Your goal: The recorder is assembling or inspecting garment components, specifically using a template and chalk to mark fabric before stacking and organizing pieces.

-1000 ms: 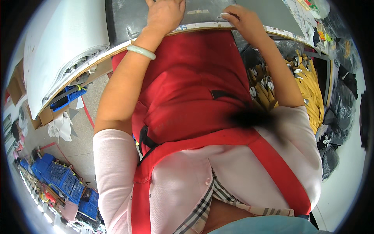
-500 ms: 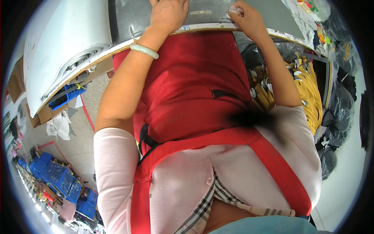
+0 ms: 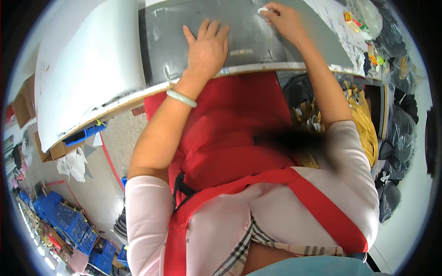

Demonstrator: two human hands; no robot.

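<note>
My left hand (image 3: pixel 207 51) lies flat with fingers spread on a dark grey panel (image 3: pixel 168 39) at the table's front edge. Short slots and whitish smudges mark this panel, and a strip of tape is stuck near its middle. Over the panel's far right part, my right hand (image 3: pixel 286 23) pinches a small white piece of chalk (image 3: pixel 262 10) between thumb and fingers. Under the panel, grey sheet material (image 3: pixel 324 43) extends to the right.
A large white roll of sheet material (image 3: pixel 92 55) covers the table's left side. Packets and plastic bags (image 3: pixel 363 18) lie at the far right. Yellow strips (image 3: pixel 366 124) hang below the right edge. Blue crates (image 3: pixel 73 221) stand on the floor at lower left.
My right hand has moved away from the front edge to the panel's far side with the chalk. My left hand's fingers now show spread. The whole view has shifted, with more table visible.
</note>
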